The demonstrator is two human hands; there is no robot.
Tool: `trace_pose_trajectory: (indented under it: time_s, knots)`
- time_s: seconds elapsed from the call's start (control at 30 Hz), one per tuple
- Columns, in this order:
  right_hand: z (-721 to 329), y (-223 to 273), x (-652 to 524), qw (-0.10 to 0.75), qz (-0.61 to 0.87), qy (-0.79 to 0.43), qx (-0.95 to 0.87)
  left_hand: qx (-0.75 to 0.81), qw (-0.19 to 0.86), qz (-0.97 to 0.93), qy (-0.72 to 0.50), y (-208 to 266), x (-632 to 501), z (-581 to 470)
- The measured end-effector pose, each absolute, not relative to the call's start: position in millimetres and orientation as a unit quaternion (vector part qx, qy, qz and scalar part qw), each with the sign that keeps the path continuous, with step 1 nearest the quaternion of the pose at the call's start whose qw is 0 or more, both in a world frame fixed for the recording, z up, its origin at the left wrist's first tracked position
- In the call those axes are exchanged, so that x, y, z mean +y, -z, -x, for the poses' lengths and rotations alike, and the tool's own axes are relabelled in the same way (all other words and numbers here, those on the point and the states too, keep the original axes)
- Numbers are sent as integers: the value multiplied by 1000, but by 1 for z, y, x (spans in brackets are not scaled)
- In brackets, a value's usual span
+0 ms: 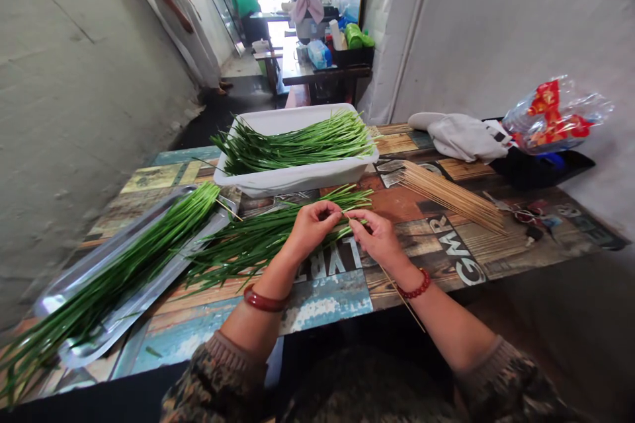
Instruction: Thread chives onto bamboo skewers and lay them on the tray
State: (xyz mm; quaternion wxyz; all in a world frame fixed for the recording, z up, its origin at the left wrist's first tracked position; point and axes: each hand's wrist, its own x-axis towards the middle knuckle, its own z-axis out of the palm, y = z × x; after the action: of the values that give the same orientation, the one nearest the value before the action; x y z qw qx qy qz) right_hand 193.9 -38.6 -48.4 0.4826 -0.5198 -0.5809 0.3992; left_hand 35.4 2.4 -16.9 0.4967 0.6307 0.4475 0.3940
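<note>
Left hand: your left hand [317, 221] has thumb and fingers curled into a pinch over the loose stems, at the upper end of a skewer; what this grip has hold of is too small to tell.
Right hand: your right hand [373, 234] has its grip closed on 1 thin skewer [404, 301], which slants under your palm and down past the near edge of the worktop [322, 304].
Wrists: you wear a red bangle [266, 299] on the left and a red beaded bracelet [415, 284] on the right.
Loose stems: the long green stems [248, 244] lie on the worktop beneath and left of your hands.
Tub: the white tub [297, 178] stands just beyond them, with more greens [297, 139] laid lengthwise inside.
Tray: on your left, the metal tray [64, 294] carries a long bundle [139, 264], its leafy ends hanging over the near end; a short stick [231, 210] juts from its far end.
Skewer pile: bare skewers [454, 198] lie fanned on your right, apart from your hands.
Right end: a pale cap [466, 135] lies near a clear bag with red print [550, 115].
Background: 2 people are in view, 1 in green [243, 0] and 1 in pale clothes [163, 0].
</note>
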Motion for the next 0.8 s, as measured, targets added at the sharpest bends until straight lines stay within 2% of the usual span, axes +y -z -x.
trace_pose_trajectory:
  time_s: [0.8]
  knots:
    - [-195, 51, -39, 496, 512, -373, -594, 442, 565, -582, -383, 13, 0, -35]
